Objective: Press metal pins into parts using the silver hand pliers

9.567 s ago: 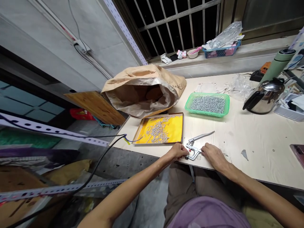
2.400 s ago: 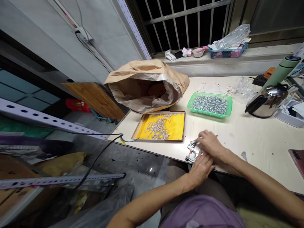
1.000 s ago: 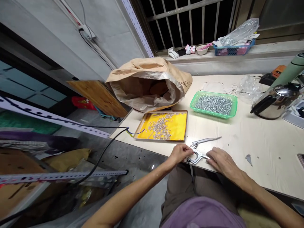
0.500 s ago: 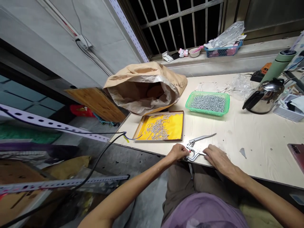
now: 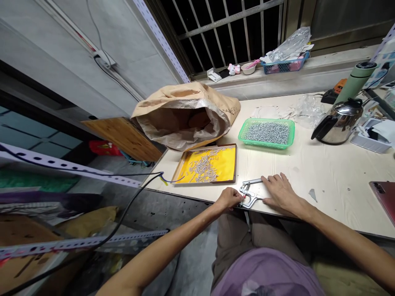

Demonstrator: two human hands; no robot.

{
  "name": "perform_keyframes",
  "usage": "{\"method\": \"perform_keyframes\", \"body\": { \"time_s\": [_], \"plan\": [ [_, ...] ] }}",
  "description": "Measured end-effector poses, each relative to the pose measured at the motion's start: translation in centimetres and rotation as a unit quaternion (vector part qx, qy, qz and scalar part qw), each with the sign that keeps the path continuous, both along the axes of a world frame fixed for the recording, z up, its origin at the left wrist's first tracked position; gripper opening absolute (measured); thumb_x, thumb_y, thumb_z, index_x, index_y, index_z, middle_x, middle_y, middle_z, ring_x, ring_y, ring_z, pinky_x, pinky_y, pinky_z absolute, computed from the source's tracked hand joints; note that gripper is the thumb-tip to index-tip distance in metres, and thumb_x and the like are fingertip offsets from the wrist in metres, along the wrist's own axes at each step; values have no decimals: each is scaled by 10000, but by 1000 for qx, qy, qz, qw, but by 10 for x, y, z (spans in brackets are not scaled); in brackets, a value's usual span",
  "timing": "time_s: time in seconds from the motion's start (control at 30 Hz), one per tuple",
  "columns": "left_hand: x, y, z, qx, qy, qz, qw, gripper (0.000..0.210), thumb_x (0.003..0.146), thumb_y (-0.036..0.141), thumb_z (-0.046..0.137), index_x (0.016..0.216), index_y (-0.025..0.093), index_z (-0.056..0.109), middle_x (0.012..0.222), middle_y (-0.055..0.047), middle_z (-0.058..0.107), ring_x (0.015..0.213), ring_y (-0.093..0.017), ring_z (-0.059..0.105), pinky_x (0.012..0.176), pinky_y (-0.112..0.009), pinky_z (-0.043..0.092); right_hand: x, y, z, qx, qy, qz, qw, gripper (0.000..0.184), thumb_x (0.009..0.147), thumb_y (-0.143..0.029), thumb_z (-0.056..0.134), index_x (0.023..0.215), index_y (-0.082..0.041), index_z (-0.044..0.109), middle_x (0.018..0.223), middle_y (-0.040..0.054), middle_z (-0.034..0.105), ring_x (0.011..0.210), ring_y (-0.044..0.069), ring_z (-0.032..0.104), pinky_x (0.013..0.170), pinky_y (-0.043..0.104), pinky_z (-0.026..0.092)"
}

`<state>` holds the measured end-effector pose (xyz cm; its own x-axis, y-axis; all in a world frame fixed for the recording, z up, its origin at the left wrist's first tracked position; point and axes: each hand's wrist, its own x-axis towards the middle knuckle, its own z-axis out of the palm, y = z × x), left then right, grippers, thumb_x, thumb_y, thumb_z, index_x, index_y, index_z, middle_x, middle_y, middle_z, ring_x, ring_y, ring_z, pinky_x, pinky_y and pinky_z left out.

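Since half a second ago, my right hand (image 5: 279, 190) has opened out and its fingers have moved up to the upper handle of the pliers (image 5: 254, 198). It is spread wide now, fingertips at that handle and thumb at the lower one. My left hand (image 5: 227, 199) is pinched nearly closed at the pliers' head; I can't tell whether it holds anything small. The pliers lie at the table's (image 5: 333, 168) near edge, just beside the yellow tray (image 5: 226, 164) of pins (image 5: 203, 166).
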<state>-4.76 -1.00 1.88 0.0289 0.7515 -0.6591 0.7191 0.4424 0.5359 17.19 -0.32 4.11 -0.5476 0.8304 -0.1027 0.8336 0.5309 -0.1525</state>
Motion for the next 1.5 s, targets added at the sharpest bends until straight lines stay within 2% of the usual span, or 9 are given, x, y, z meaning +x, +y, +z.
{"method": "perform_keyframes", "body": {
  "time_s": [0.13, 0.2, 0.3, 0.4, 0.57, 0.8, 0.97, 1.23, 1.5],
  "plan": [
    [-2, -7, 2, 22, 29, -20, 999, 308, 725, 425, 607, 632, 131, 601, 469, 59, 424, 478, -99, 434, 481, -221, 402, -2, -8, -3, 13, 1, -2, 1000, 560, 766, -318, 672, 1258, -118, 496, 1029, 151, 643, 978, 306, 551, 947, 461, 306],
    [0, -13, 4, 114, 75, -52, 989, 270, 775, 382, 581, 667, 137, 611, 566, 20, 525, 582, -130, 520, 574, -243, 442, -3, -10, -5, 21, 1, 6, 1000, 491, 782, -273, 649, 1228, -119, 515, 982, 139, 647, 945, 294, 556, 925, 432, 314],
    [10, -20, 5, 297, 101, -151, 938, 151, 813, 299, 580, 856, 164, 633, 898, -57, 636, 865, -188, 583, 764, -297, 475, -3, -13, -8, 34, -3, 18, 999, 448, 796, -236, 624, 1213, -110, 521, 945, 129, 648, 914, 285, 559, 916, 416, 315],
    [27, -17, 2, 388, 77, -285, 873, 331, 785, 251, 641, 1101, 193, 562, 1210, -107, 564, 1104, -236, 523, 923, -379, 446, -2, -16, -10, 34, 3, 13, 999, 484, 805, -259, 622, 1244, -97, 496, 970, 134, 648, 934, 285, 555, 910, 410, 327],
    [48, 4, -3, 383, 78, -399, 829, 606, 765, 266, 681, 1294, 200, 392, 1265, -118, 525, 1150, -257, 499, 960, -408, 423, 3, -21, -12, 10, 14, -38, 999, 699, 696, -378, 741, 1272, -97, 462, 1070, 158, 613, 981, 301, 539, 854, 406, 384],
    [57, 24, 7, 333, 111, -458, 817, 402, 763, 372, 690, 1087, 175, 553, 1025, -85, 576, 958, -241, 513, 819, -350, 446, 4, -13, -5, -26, -8, -40, 999, 370, 744, -290, 707, 1056, -119, 603, 954, 132, 628, 918, 273, 549, 770, 354, 435],
    [59, 29, 4, 314, 96, -440, 836, 237, 840, 387, 605, 921, 163, 605, 943, -70, 592, 904, -214, 516, 766, -316, 433, 6, -8, -5, -60, 5, -19, 998, 77, 845, -190, 587, 878, -162, 651, 886, 83, 640, 886, 214, 573, 753, 290, 422],
    [57, 13, -4, 366, 101, -378, 845, 307, 832, 335, 625, 1072, 150, 577, 1073, -106, 605, 1015, -250, 536, 852, -382, 477, 21, -3, -8, -24, 57, -9, 998, 244, 831, -273, 629, 1040, -147, 622, 943, 86, 628, 903, 217, 551, 770, 297, 411],
    [68, -45, -50, 539, 23, -327, 776, 304, 936, 236, 432, 1217, 148, 508, 1258, -141, 570, 1255, -258, 469, 1020, -458, 425, 28, 26, -14, 2, 56, -72, 996, 133, 885, -172, 521, 937, -155, 642, 942, 77, 641, 887, 200, 531, 750, 298, 354]
  ]
}}
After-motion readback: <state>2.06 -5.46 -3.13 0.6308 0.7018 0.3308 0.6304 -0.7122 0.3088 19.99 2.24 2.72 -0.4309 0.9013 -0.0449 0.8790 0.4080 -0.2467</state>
